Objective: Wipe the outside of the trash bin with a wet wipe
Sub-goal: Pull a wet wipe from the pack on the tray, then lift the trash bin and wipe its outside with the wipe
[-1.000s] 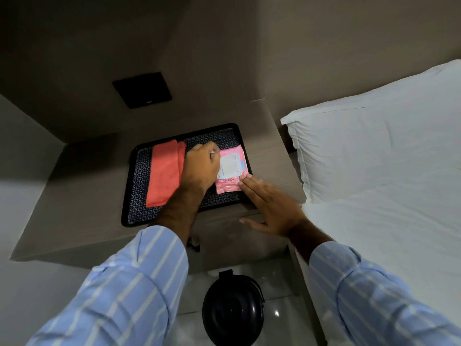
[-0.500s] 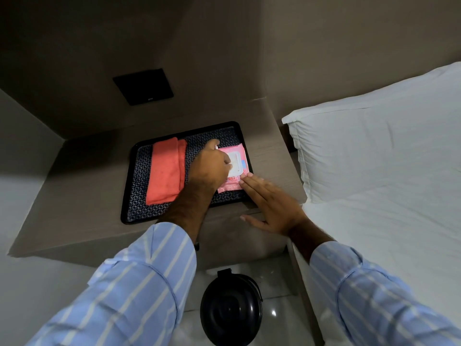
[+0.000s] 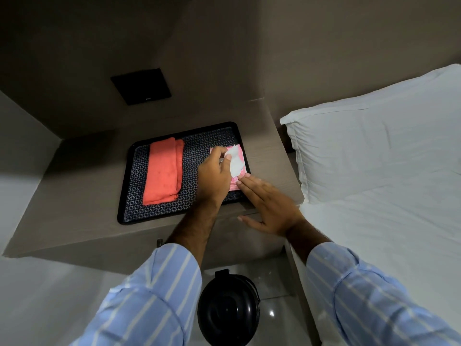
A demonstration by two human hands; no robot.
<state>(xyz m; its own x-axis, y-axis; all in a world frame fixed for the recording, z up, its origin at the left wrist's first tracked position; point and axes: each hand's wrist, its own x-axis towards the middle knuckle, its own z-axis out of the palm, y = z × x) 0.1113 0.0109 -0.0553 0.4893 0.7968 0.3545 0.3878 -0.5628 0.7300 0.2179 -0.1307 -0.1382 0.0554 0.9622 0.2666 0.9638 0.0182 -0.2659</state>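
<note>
My left hand (image 3: 215, 177) is pinching a white wet wipe (image 3: 234, 162) between my thumb and fingers, over the pink wipe pack (image 3: 240, 156). The pack is lying at the right edge of the black tray (image 3: 124, 196) on the bedside shelf (image 3: 74, 201). My right hand (image 3: 270, 208) is lying flat and open, its fingertips (image 3: 243, 179) pressing on the near end of the pack. An orange folded cloth (image 3: 163, 174) is sitting on the left part of the tray. The black trash bin (image 3: 228, 310) is standing on the floor, below the shelf's front edge.
</note>
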